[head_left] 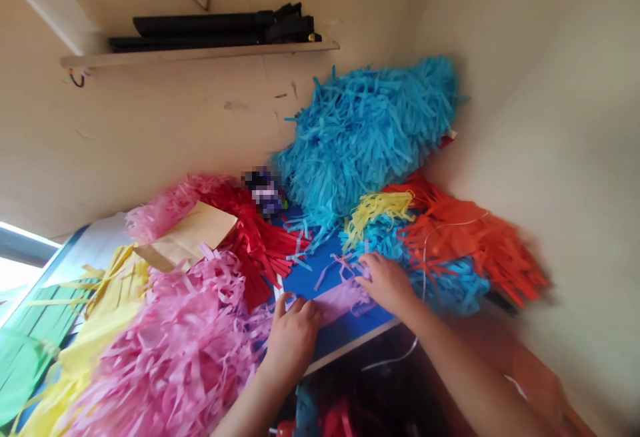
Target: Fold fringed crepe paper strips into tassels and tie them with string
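A strip of lilac fringed tissue paper [345,300] lies across the blue tabletop [313,279] between my hands. At its near-left end, the fingers of my left hand [295,330] curl over the paper. My right hand [387,283] has its fingers bent round the strip's far-right end, where loose cut ends stick out. Part of each grip is hidden behind the fingers. A big heap of pink fringed tissue paper [175,350] lies beside my left hand. Just beyond my right hand is a bunch of yellow fringe [383,210].
Blue fringed paper [375,130] is piled high against the wall. Orange fringe [475,243] lies at the right, red fringe [260,237] at the back, with a tan paper sheet [193,233] nearby. Yellow and green sheets [45,323] cover the left. A shelf [210,55] hangs above.
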`<state>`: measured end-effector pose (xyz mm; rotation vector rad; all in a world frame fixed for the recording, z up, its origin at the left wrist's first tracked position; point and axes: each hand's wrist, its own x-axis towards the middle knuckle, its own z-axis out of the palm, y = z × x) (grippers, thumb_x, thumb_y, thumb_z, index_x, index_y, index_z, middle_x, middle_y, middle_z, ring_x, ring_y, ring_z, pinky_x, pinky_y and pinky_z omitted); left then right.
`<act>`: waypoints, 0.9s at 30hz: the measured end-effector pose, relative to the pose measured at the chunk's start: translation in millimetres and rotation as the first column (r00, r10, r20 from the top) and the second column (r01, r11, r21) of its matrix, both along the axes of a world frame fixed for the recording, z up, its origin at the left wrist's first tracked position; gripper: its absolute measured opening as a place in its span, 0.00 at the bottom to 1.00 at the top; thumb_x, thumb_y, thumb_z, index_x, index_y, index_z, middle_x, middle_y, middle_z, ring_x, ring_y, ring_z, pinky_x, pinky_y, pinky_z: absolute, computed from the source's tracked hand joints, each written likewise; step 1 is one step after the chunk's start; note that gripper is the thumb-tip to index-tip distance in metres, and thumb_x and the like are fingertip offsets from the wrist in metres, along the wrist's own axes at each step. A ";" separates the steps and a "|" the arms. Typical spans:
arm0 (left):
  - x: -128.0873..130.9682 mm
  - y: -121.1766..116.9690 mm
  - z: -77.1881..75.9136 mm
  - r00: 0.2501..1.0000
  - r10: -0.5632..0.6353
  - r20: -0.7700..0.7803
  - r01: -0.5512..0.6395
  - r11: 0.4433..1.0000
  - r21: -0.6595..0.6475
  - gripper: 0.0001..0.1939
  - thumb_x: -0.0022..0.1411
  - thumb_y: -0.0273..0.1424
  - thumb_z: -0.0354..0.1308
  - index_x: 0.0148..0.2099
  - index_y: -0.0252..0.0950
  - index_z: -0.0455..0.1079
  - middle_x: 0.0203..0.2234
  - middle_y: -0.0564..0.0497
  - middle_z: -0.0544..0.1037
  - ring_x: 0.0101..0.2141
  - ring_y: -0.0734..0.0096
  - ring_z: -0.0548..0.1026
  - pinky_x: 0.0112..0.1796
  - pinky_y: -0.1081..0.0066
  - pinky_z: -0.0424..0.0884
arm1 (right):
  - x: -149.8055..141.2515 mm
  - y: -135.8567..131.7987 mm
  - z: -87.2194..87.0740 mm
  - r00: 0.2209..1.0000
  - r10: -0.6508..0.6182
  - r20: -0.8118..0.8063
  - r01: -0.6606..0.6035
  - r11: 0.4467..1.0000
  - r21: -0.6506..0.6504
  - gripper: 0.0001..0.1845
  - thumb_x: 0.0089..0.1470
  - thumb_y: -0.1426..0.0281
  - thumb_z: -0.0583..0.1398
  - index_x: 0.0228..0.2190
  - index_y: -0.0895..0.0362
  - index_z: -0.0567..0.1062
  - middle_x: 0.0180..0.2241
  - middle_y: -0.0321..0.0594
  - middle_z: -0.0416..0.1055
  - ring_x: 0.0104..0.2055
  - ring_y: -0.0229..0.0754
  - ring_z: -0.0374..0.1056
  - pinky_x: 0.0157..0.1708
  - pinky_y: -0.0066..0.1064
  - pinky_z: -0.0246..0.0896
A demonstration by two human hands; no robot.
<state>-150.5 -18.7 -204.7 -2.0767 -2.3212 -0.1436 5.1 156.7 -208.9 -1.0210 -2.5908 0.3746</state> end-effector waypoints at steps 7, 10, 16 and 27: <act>11.0 -7.1 16.0 1.000 0.014 0.008 -0.014 0.998 -0.056 0.14 0.58 0.27 0.55 0.46 0.36 0.76 0.42 0.43 0.80 0.44 0.52 0.75 0.57 0.44 0.57 | 13.6 -30.6 3.3 0.757 0.652 0.043 -0.647 0.737 0.199 0.10 0.58 0.76 0.55 0.39 0.56 0.75 0.40 0.45 0.77 0.44 0.47 0.69 0.56 0.46 0.52; 12.0 -5.0 18.3 1.000 0.021 0.001 -0.021 0.998 -0.055 0.13 0.58 0.26 0.55 0.44 0.36 0.76 0.40 0.43 0.80 0.43 0.52 0.76 0.56 0.42 0.57 | 5.7 -21.8 -8.8 0.805 0.589 0.079 -0.594 0.793 0.138 0.08 0.57 0.75 0.56 0.33 0.58 0.76 0.35 0.45 0.77 0.41 0.47 0.68 0.52 0.45 0.53; 9.1 -2.4 8.6 0.997 0.065 -0.038 -0.065 0.998 -0.001 0.14 0.59 0.20 0.52 0.42 0.34 0.76 0.38 0.44 0.80 0.41 0.54 0.77 0.55 0.43 0.59 | -4.4 5.2 -3.9 0.846 0.533 -0.001 -0.532 0.845 0.055 0.07 0.51 0.77 0.59 0.25 0.56 0.75 0.30 0.36 0.77 0.37 0.42 0.70 0.47 0.40 0.53; 4.3 -18.2 -9.7 0.993 0.112 -0.036 -0.108 0.989 0.104 0.14 0.66 0.19 0.52 0.39 0.38 0.78 0.38 0.51 0.84 0.37 0.62 0.79 0.56 0.49 0.56 | -13.3 -36.1 -18.8 0.813 0.581 0.042 -0.582 0.806 0.108 0.09 0.62 0.74 0.58 0.33 0.57 0.77 0.35 0.42 0.77 0.41 0.45 0.68 0.47 0.41 0.52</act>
